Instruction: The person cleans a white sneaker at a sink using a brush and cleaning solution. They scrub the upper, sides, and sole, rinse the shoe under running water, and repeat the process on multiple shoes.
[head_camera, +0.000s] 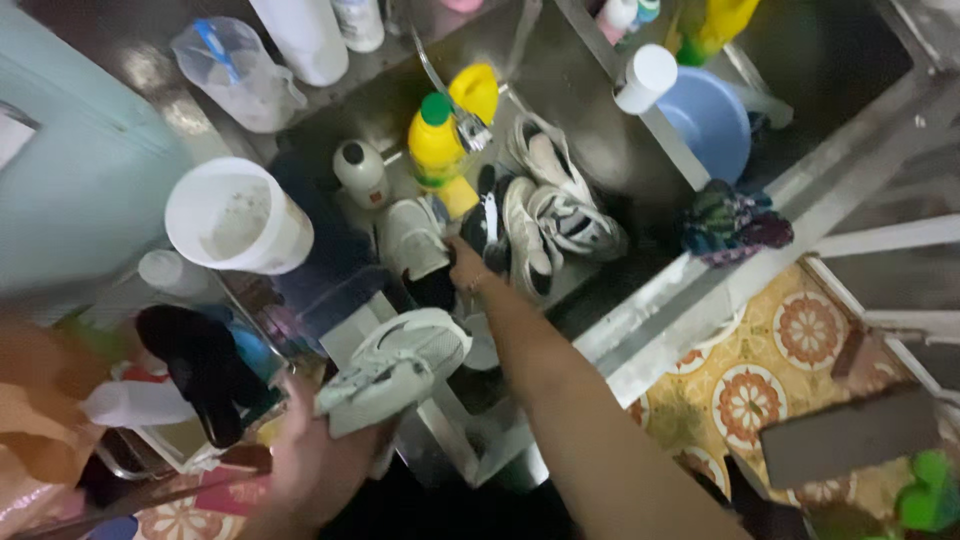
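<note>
Steel sink (640, 300) holds 3 sneakers (545, 215), yellow bottle (435, 145); blue basin (712, 118) beside.

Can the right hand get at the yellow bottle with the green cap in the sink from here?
Probably yes: the right hand is already down in the sink among the shoes, and the yellow bottle with the green cap stands just beyond, nothing covering it.

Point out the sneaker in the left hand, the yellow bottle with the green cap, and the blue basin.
white sneaker (395, 365), head view, on its side panel.
yellow bottle (434, 148), head view, on its body.
blue basin (712, 118), head view, on its inner wall.
</note>
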